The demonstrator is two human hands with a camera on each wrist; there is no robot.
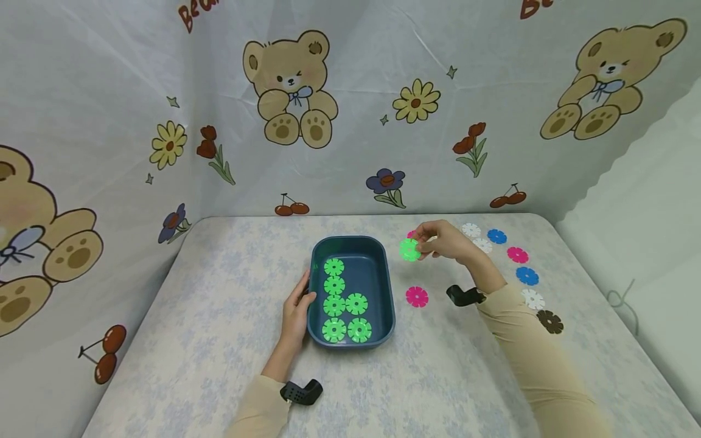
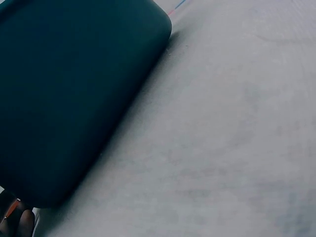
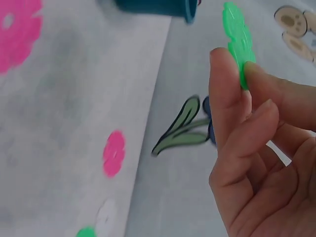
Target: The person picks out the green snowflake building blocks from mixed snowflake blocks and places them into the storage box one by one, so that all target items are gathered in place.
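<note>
My right hand [image 1: 442,239] pinches a green snowflake disc [image 1: 409,250] between thumb and fingers, up above the table to the right of the tray. In the right wrist view the green disc [image 3: 240,42] is seen nearly edge-on, held at its lower end. A dark blue tray [image 1: 383,286] stands in front of me, with several green discs [image 1: 334,305] lying flat inside, mostly down its left side. At the tray's left wall my left hand [image 1: 296,312] holds it, thumb at the rim and fingers along the outside. In the left wrist view the tray [image 2: 74,98] hides most of that hand.
A pink disc [image 1: 417,297] lies right of the tray; another pink one [image 1: 411,234] is partly behind my right hand. Farther right lie several white, blue [image 1: 527,275] and pink discs and a dark brown disc [image 1: 550,322]. A printed curtain [image 1: 350,170] hangs behind the table.
</note>
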